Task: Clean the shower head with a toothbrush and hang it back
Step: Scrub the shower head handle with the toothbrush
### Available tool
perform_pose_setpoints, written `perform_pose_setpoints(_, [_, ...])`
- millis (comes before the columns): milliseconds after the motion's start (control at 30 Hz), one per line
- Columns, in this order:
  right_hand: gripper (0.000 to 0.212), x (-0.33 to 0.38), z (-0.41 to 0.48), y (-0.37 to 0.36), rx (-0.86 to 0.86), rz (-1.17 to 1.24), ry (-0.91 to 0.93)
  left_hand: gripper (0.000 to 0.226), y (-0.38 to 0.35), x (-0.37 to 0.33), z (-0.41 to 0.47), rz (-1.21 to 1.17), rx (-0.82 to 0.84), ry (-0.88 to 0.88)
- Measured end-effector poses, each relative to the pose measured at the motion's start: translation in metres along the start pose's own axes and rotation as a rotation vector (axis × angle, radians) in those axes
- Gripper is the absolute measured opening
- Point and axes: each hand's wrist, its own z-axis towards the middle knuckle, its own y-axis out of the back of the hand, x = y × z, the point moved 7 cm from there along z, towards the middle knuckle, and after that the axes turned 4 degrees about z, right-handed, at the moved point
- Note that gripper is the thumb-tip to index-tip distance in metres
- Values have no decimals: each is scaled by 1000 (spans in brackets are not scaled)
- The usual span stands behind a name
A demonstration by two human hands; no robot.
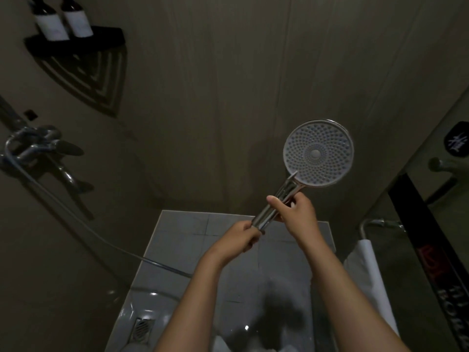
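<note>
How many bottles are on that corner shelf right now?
2. Both stand on the black corner shelf at upper left: the left bottle and the right bottle side by side. Their tops are cut off by the frame; more could sit out of view.

Dim shower: beige walls [228, 72], grey tiled floor [177, 237]

The two bottles [63, 20] on the corner shelf [76, 41] are blurred and cropped by the top edge, their labels unreadable, and the hose [83, 224] disappears behind the left forearm [203, 288].
</note>
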Motion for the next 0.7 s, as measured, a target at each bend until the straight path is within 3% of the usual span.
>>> perform_pose_setpoints(100, [15,-4,0,1,8,126,-54,15,5,-5,-3,-97,33,-31])
perform_pose_setpoints(300, [19,2,-2,0,39,235,-81,23,17,-6,-3,22,64,-112])
perform_pose_setpoints(533, [20,0,-2,3,34,261,-126,16,15,-9,-2,0,34,-155])
perform_pose_setpoints(700, [10,-2,-4,3,20,302,-153,14,21,-10,-2,-8,-39,-135])
